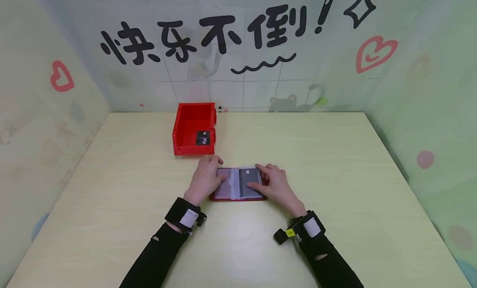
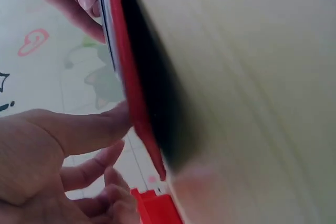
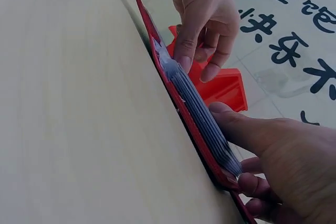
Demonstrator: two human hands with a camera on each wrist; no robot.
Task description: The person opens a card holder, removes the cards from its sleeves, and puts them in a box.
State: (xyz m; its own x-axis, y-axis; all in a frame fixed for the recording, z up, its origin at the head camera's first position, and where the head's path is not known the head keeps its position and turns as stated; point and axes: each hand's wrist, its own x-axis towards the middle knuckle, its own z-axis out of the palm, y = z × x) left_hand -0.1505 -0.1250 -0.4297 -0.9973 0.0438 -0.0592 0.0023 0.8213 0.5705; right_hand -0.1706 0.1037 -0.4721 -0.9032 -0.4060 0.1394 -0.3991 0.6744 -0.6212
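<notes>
- "Holding anything, that right hand [image 1: 278,184]?"
- "Yes, it grips the card holder [image 1: 235,184] by its right edge, thumb over a grey card [image 1: 247,178]."
- "And the left hand [image 1: 205,175]?"
- "Thumb on the left page [image 1: 225,190], fingers loosely bent. The card holder lies spread on the table [image 1: 238,246], near the red bin [image 1: 193,149]"

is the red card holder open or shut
Open: the card holder lies spread, clear sleeves showing on both halves, a dark card in the right one.
</notes>
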